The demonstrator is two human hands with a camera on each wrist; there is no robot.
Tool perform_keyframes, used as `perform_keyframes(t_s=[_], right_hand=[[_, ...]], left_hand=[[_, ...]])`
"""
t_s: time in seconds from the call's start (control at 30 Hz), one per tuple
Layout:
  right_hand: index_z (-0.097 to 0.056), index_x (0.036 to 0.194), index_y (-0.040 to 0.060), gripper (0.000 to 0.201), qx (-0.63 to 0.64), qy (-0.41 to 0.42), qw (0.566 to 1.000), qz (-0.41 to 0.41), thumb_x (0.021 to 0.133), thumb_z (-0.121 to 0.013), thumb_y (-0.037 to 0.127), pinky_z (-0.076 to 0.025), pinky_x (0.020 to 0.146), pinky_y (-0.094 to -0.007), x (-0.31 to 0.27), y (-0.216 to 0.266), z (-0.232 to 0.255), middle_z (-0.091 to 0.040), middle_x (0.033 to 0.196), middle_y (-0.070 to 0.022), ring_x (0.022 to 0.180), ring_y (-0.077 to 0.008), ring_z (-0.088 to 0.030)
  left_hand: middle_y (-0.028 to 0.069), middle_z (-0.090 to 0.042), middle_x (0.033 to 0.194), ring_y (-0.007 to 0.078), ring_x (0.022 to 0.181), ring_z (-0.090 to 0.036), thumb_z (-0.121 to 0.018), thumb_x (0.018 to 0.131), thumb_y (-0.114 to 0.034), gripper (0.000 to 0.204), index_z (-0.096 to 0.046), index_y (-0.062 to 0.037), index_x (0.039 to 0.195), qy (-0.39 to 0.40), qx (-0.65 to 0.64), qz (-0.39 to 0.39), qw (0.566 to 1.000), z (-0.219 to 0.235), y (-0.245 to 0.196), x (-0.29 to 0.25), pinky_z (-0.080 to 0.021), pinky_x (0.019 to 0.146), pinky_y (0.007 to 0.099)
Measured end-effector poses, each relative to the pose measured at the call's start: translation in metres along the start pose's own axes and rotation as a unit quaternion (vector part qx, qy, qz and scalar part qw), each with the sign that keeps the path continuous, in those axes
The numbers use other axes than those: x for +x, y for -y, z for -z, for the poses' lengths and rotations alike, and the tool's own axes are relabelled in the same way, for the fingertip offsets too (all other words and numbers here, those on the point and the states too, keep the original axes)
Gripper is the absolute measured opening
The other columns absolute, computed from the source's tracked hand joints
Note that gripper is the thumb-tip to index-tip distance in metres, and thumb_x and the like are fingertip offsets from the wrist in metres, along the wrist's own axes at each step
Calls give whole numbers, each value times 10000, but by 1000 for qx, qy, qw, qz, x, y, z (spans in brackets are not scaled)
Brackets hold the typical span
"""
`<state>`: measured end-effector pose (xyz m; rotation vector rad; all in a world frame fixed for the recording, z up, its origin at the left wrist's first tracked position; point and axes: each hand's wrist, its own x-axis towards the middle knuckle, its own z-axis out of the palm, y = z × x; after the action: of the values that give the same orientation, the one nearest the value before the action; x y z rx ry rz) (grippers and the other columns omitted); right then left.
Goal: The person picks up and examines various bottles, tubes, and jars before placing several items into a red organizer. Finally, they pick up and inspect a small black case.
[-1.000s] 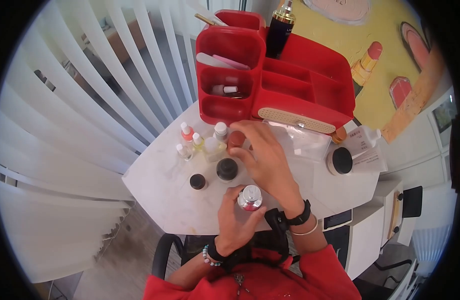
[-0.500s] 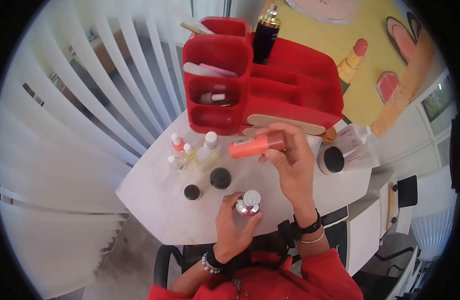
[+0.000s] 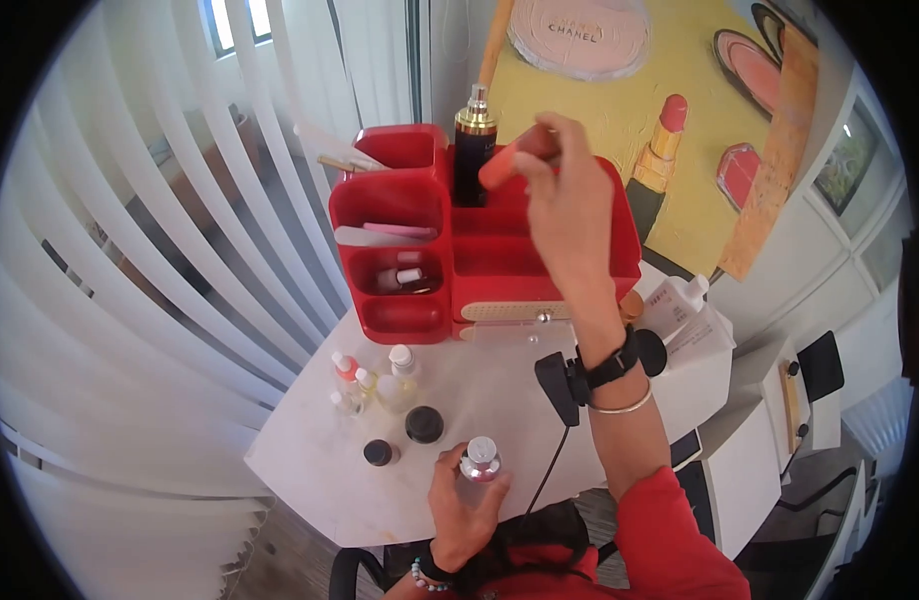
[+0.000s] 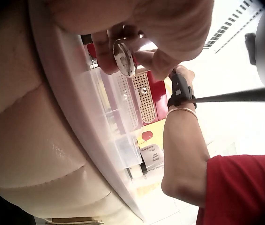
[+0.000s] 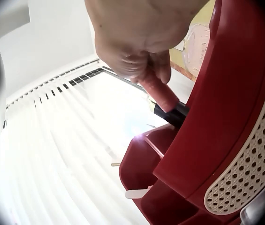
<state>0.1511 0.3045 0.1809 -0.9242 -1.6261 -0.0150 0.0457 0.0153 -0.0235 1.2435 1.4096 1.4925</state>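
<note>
High over the red organizer [image 3: 510, 288], my right hand [image 3: 577, 215] grips an orange-red bottle [image 3: 502, 166] in a tilted pose. Its lower end comes close to the black spray bottle [image 3: 470, 160] with a gold collar, which stands in the organizer's back compartment. In the right wrist view, the orange-red bottle [image 5: 163, 95] overlaps the black one. My left hand [image 3: 458, 512] holds a silver-capped bottle [image 3: 482, 460] between thumb and fingers at the table's near edge. The left wrist view shows its shiny cap [image 4: 124, 58] among the fingers.
Left of centre stand several small bottles, one a pink bottle [image 3: 347, 368], with a black-lidded jar [image 3: 425, 425] and a smaller black-capped bottle [image 3: 380, 453] nearer. A white tube [image 3: 680, 308] lies at the right. A clear drawer [image 3: 525, 335] juts from the organizer's front.
My right hand has lifted the orange-red bottle off the table and carried it up over the organizer. My left hand keeps holding the silver-capped bottle. The head view has tilted upward.
</note>
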Motion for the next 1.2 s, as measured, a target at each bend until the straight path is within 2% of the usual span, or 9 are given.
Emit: perform_keyframes(t_s=[0.2,0.6,0.8,0.83,0.87,0.9,0.93,1.0,1.2], right_hand=[[-564,1370,-19,390,-7,74,997,-20,1024,-744,2,-612,905,-496,2,4,-37,-810,1099,-220,1033,-460,-784],[-735,1286,32,278,-74,107,989,70,1026,-766,126,-611,946,-505,-6,-6,-43,-773,1223,-176,1136,-415,-761],[-772,1210,18,190,77,-26,997,6,1022,-764,40,-591,867,-346,-52,123,32,-790,1064,-126,956,-197,-773],[-786,1154,22,158,133,12,986,103,1001,-768,-15,-604,851,-353,-75,133,40,-800,1076,-127,918,-226,-781],[-775,1008,-2,78,76,155,985,-13,1018,-726,58,-576,806,-303,-109,141,75,-777,1025,-138,840,-171,-706],[-796,1015,5,115,151,257,932,203,939,-727,57,-593,799,-324,-110,153,58,-775,991,-148,797,-230,-720],[-797,1124,42,290,70,286,902,316,875,-759,186,-587,866,-342,-121,168,57,-776,1196,-129,1106,-258,-748],[-784,1169,24,309,-13,317,867,385,909,-731,183,-560,873,-348,-143,169,28,-757,1193,-115,1140,-249,-705],[-734,1189,-3,352,-141,456,783,398,869,-753,140,-565,866,-312,-188,150,-9,-696,1085,-100,1029,-246,-681]], left_hand=[[219,-715,1237,364,1109,-738,-945,927,-130,611,-612,23,1416,-2,-8,7,1000,1,0,1,-580,998,453],[183,-709,1272,309,1144,-740,-957,914,-106,658,-595,31,1447,3,17,-22,1000,2,-2,6,-579,1037,412],[190,-704,1235,324,1141,-735,-925,941,-118,607,-610,12,1443,-7,15,-18,1000,6,-10,12,-584,1001,419],[174,-697,1206,303,1127,-727,-908,944,-103,584,-614,2,1437,-3,14,-10,1000,5,-10,12,-582,976,409],[174,-697,1206,303,1127,-727,-908,944,-103,584,-614,2,1437,-10,14,-8,1000,5,-6,10,-582,976,409],[174,-698,1207,306,1131,-727,-905,946,-101,585,-611,1,1441,-14,12,-9,1000,1,-4,11,-582,976,411],[175,-699,1208,309,1135,-727,-902,949,-100,586,-608,1,1445,-15,11,-8,1000,2,-1,8,-582,977,412],[176,-702,1211,315,1143,-726,-895,954,-97,587,-601,-1,1453,-7,12,-10,1000,10,6,-2,-583,978,415],[180,-708,1219,333,1169,-725,-877,968,-89,594,-583,-6,1477,7,3,-32,999,-2,15,3,-584,982,424]])
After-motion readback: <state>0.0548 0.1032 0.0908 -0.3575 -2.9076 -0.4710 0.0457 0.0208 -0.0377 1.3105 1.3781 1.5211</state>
